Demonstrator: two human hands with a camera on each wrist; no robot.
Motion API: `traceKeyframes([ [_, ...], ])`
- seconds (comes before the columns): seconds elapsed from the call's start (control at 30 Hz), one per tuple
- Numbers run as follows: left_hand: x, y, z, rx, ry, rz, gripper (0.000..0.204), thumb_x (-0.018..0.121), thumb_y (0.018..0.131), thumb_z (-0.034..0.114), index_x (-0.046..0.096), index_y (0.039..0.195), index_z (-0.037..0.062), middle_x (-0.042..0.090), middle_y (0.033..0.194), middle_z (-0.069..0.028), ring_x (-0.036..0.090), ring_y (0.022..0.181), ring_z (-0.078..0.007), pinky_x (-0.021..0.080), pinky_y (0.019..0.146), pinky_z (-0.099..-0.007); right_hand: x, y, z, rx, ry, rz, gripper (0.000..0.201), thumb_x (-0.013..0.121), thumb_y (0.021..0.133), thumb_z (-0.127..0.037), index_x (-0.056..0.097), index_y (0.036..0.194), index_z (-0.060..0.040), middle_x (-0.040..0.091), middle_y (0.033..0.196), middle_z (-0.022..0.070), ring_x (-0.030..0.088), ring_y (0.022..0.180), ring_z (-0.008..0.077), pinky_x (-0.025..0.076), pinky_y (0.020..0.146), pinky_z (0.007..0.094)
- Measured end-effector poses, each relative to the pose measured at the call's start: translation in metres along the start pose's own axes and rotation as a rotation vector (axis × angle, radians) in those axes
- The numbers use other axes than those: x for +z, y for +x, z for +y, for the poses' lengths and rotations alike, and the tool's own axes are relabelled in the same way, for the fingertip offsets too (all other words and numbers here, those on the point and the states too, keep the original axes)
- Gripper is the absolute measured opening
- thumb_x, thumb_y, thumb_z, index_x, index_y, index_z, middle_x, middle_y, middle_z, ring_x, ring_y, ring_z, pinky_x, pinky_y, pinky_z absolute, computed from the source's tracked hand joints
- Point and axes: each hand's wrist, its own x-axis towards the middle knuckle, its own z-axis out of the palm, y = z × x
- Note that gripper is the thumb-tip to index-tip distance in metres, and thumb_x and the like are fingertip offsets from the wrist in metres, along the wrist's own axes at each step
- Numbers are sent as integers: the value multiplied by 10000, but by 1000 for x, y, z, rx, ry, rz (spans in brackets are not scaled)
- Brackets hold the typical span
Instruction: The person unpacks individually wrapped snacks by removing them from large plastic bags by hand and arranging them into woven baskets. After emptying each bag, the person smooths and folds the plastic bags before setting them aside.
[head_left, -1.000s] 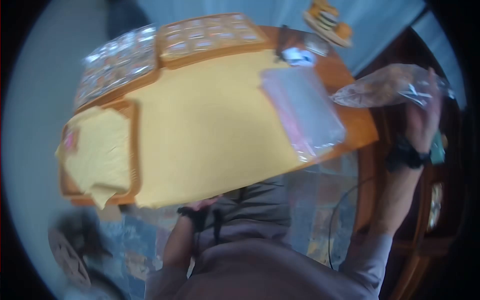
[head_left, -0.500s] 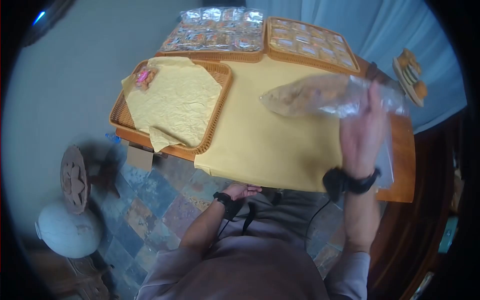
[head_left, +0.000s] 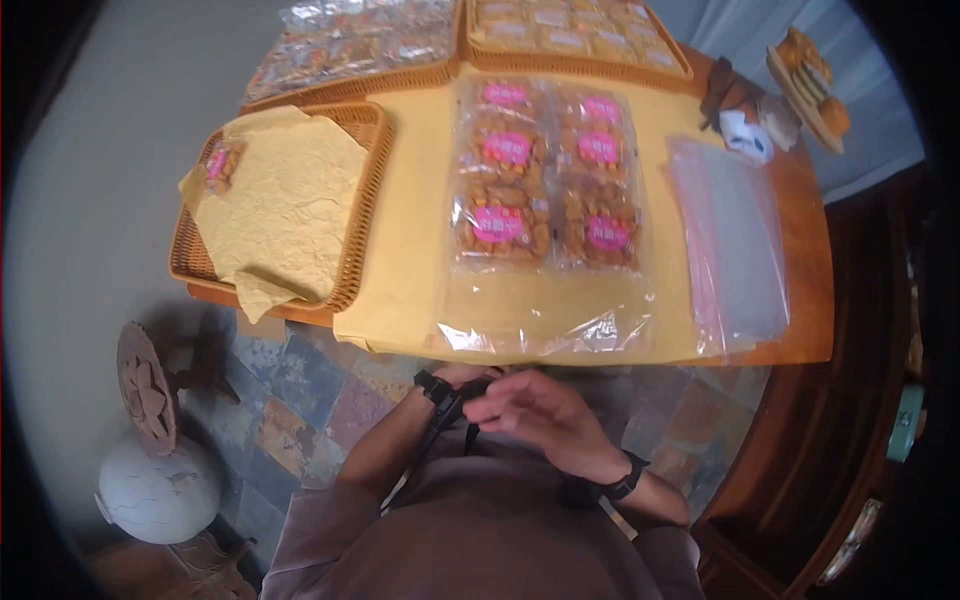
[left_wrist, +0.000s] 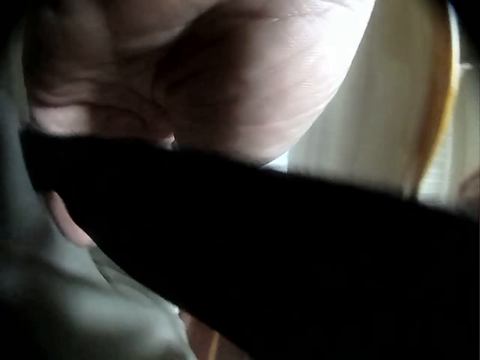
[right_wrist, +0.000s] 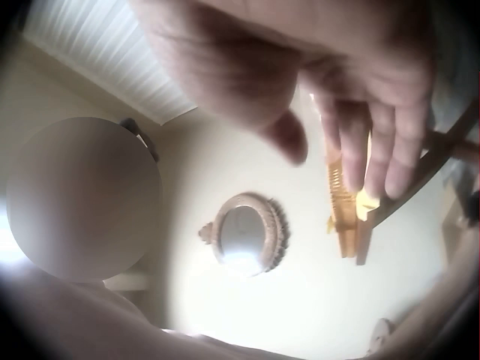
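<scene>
A large clear plastic bag (head_left: 545,305) lies flat on the yellow covering of the table. Inside it, several small packs of brown snack pieces (head_left: 500,225) with pink labels sit in two columns. My right hand (head_left: 545,420) hovers in front of my waist, short of the table's front edge, holding nothing. In the right wrist view its fingers (right_wrist: 356,142) hang loosely apart from the thumb. Behind it, my left hand (head_left: 462,374) rests low at the table edge, partly hidden by the right hand. The left wrist view shows its bare palm (left_wrist: 247,82), fingers out of frame.
At left stands a wicker tray (head_left: 365,200) lined with crumpled yellow paper, with one pink-labelled pack (head_left: 222,165) in it. Two trays of wrapped snacks (head_left: 365,40) stand along the back. Flat empty plastic bags (head_left: 735,245) lie at right, near a white crumpled item (head_left: 745,137).
My right hand carried the filled bag from the right side over the table and let it go. The bag now lies flat at the middle, and the hand has drawn back to my waist.
</scene>
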Motion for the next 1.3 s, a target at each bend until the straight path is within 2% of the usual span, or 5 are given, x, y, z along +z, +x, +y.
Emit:
traceKeyframes([
  [0.27, 106, -92, 110, 188, 214, -448, 252, 544, 1074, 160, 693, 1216, 17, 719, 1146, -91, 661, 1090, -184, 495, 993, -325, -18, -12, 33, -507, -1254, -498, 99, 640, 823, -68, 569, 830, 0, 593, 674, 130, 641, 628, 310, 489, 565, 437],
  [0.5, 104, -126, 139, 447, 380, -570, 341, 735, 951, 232, 707, 1162, -34, 690, 1232, -172, 653, 1169, -302, 501, 1015, -425, -20, -23, 42, -414, -1214, -597, 110, 601, 849, -39, 643, 934, 17, 679, 834, 189, 693, 790, 324, 539, 667, 411],
  [0.6, 118, -138, 147, 596, 653, -524, 447, 861, 817, 208, 703, 1176, -7, 663, 1246, -175, 661, 1126, -344, 538, 954, -428, -35, -32, 63, -487, -709, -369, 260, 588, 932, -87, 639, 1176, -13, 662, 1135, 175, 648, 1094, 298, 536, 930, 387],
  [0.77, 140, -138, 154, 821, 903, -424, 508, 910, 721, 153, 707, 1172, 40, 627, 1228, -160, 657, 1048, -349, 560, 887, -427, -46, -29, 53, -442, -678, -427, 239, 601, 899, -93, 660, 1118, -17, 657, 1118, 168, 639, 1076, 288, 528, 903, 384],
  [1.3, 147, -126, 154, 782, 922, -474, 498, 862, 718, 150, 687, 1163, 11, 535, 1219, -123, 594, 1114, -305, 539, 852, -405, -37, -3, 43, -156, -1340, -480, 203, 621, 870, -125, 686, 1035, -26, 676, 1072, 166, 641, 1047, 285, 514, 895, 402],
])
